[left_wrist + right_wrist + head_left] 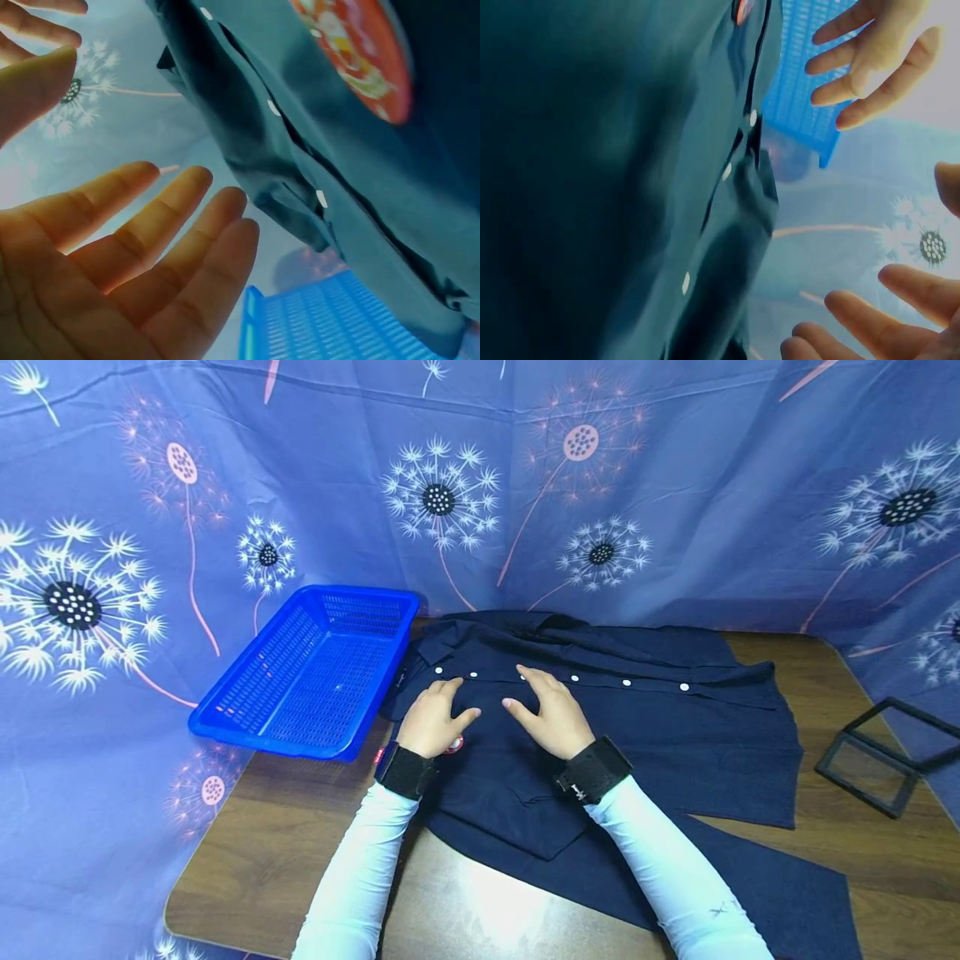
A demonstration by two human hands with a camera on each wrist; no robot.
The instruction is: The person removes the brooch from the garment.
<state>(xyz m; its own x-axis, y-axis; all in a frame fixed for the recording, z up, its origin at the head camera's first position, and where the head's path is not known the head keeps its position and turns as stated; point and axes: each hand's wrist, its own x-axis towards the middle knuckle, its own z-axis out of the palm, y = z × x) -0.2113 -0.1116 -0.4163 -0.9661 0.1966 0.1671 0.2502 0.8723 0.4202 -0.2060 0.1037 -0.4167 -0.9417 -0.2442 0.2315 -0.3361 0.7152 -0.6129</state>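
Note:
A dark navy button-up shirt [690, 752] lies spread across the table, its row of white buttons [626, 682] running left to right. Over its left half is my left hand [429, 722], fingers extended and thumb apart, holding nothing. My right hand [557, 717] hovers over the middle of the shirt, likewise with loose, spread fingers and nothing in them. The palms face each other across a gap. Beside my left wrist a round red patterned badge [367, 52] shows on the cloth; in the head view the hand partly covers it.
A blue plastic basket [272, 745] stands to the left, close to the shirt's collar end. At the right edge of the wooden table [247, 860] is a black folding frame [862, 787]. A blue dandelion-print curtain [322, 427] hangs behind the table.

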